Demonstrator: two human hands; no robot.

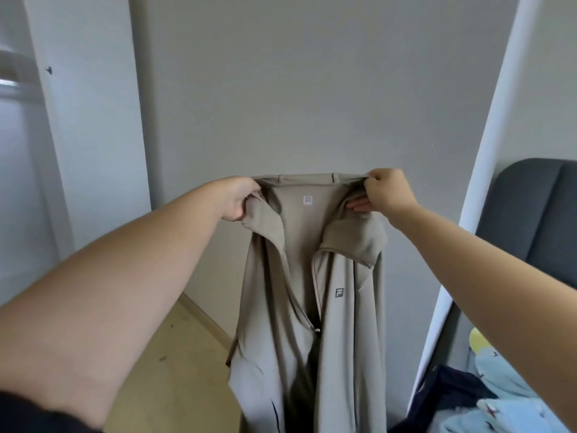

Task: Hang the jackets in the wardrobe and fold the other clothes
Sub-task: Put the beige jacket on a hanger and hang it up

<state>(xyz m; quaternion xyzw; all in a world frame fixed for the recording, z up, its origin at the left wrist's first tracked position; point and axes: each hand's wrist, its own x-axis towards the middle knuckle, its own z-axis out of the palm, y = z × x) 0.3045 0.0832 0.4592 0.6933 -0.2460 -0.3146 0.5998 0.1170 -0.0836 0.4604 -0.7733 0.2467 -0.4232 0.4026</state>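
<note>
A beige zip jacket (346, 323) with a small logo on the chest hangs in the air in front of a grey wall. My left hand (239, 198) grips the left side of its collar, and my right hand (385, 190) pinches the right side, so the collar is stretched flat between them. The front is partly unzipped and the body drops straight down out of the frame. No hanger shows.
The wardrobe (18, 151) stands open at the far left, with a rail visible inside. A white post (487, 182) rises on the right. Behind it are a dark grey headboard (537, 214), a dark garment (443, 398) and light blue bedding (505, 401). Wooden floor (175, 370) lies below.
</note>
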